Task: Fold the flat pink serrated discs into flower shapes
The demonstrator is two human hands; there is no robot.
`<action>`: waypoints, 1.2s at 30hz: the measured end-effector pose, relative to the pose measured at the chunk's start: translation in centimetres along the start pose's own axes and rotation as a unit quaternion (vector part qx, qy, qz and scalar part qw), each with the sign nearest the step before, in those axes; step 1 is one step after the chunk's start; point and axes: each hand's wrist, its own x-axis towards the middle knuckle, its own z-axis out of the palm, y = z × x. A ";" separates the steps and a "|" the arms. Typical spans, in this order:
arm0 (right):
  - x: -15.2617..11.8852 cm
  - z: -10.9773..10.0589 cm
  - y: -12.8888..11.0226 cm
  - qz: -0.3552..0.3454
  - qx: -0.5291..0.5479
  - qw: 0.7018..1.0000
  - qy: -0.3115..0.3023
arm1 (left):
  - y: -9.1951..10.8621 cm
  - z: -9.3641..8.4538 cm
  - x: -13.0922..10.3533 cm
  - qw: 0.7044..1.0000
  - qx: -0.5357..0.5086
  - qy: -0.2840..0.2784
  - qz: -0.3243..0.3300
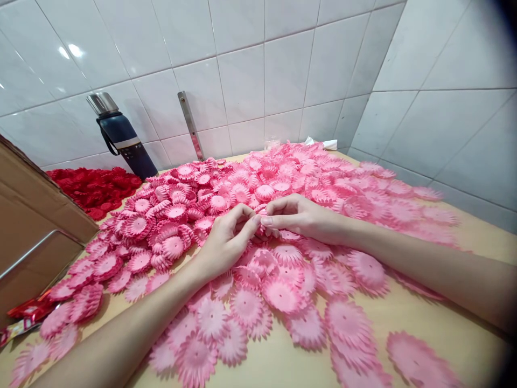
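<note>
My left hand [230, 237] and my right hand [302, 218] meet over the middle of the pile, thumbs and fingertips pinched together. Between them they hold a pink scalloped flower disc [262, 209], mostly hidden by the fingers. All around lie many loose pink flower discs [283, 293] with fringed edges and small centre holes. Further left, darker-edged pink discs sit in cupped stacks [137, 226]. The paler discs spread flat toward the right and the front, some beneath my forearms.
A red pile of petal pieces [99, 186] lies at the back left, beside a dark blue flask [127, 140]. A cardboard box [36, 210] stands at left, with a red wrapper [32, 312] below. A metal strip [189, 124] leans on the tiled wall [242, 75].
</note>
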 end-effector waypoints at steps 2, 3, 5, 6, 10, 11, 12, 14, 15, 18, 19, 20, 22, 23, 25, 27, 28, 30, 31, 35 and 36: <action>0.0 0.0 0.0 0.000 -0.001 1.000 0.001 | 0.0 0.0 0.0 1.000 0.001 -0.001 -0.001; 0.0 0.0 0.0 0.000 -0.001 1.000 0.000 | 0.0 0.0 0.0 1.000 0.001 -0.002 -0.001; 0.0 0.0 0.0 0.001 -0.001 1.000 0.001 | 0.0 0.0 0.0 1.000 0.001 -0.005 0.000; 0.0 0.0 0.0 0.001 -0.002 1.000 0.003 | 0.0 0.0 0.0 1.000 0.002 -0.005 0.000; 0.0 0.0 -0.1 0.000 -0.006 1.000 0.006 | 0.0 0.0 0.0 1.000 0.009 -0.002 -0.002; 0.0 0.0 -0.1 -0.001 -0.006 1.000 0.006 | 0.0 0.0 0.0 1.000 0.009 -0.002 -0.002; 0.0 0.0 -0.1 -0.001 -0.005 1.000 0.005 | 0.0 0.0 0.0 1.000 0.007 -0.004 -0.002; 0.0 0.0 -0.1 -0.001 -0.005 1.000 0.004 | 0.0 0.0 0.0 1.000 0.005 -0.007 -0.002; 0.0 0.0 0.0 -0.001 -0.004 1.000 0.003 | 0.0 0.0 0.0 1.000 0.005 -0.007 -0.001; 0.0 0.0 -0.1 -0.001 0.000 1.000 0.003 | -0.1 0.0 0.0 1.000 0.008 -0.005 0.001; 0.0 0.0 -0.1 -0.001 0.001 1.000 0.004 | -0.1 0.0 0.0 1.000 0.009 -0.005 0.001; 0.0 0.0 -0.1 0.000 0.000 1.000 0.004 | -0.1 0.0 0.0 1.000 0.008 -0.005 0.000; 0.0 0.0 -0.1 0.001 -0.002 1.000 0.005 | -0.1 0.0 0.0 1.000 0.008 -0.006 0.001; 0.0 0.0 -0.1 0.002 -0.003 1.000 0.005 | -0.1 0.0 0.0 1.000 0.008 -0.006 0.001; 0.0 0.0 -0.1 0.002 -0.004 1.000 0.005 | -0.1 -0.1 0.0 1.000 0.008 -0.006 0.003; 0.0 0.0 -0.1 0.002 -0.002 1.000 0.004 | 0.0 -0.1 0.0 1.000 0.008 -0.006 0.003; 0.0 0.0 -0.1 0.000 0.000 1.000 0.003 | 0.0 -0.1 0.0 1.000 0.008 -0.005 0.002; 0.0 0.0 0.0 -0.002 0.004 1.000 0.002 | 0.0 -0.1 0.0 1.000 0.008 -0.005 -0.001; 0.0 0.0 0.0 -0.002 0.006 1.000 0.002 | 0.0 -0.1 0.0 1.000 0.008 -0.005 -0.002; 0.0 0.0 0.0 0.001 0.012 1.000 0.001 | -0.1 0.0 -0.1 1.000 0.006 -0.005 0.000; 0.0 0.0 0.0 0.002 0.012 1.000 0.002 | -0.1 0.0 -0.1 1.000 0.007 -0.004 0.000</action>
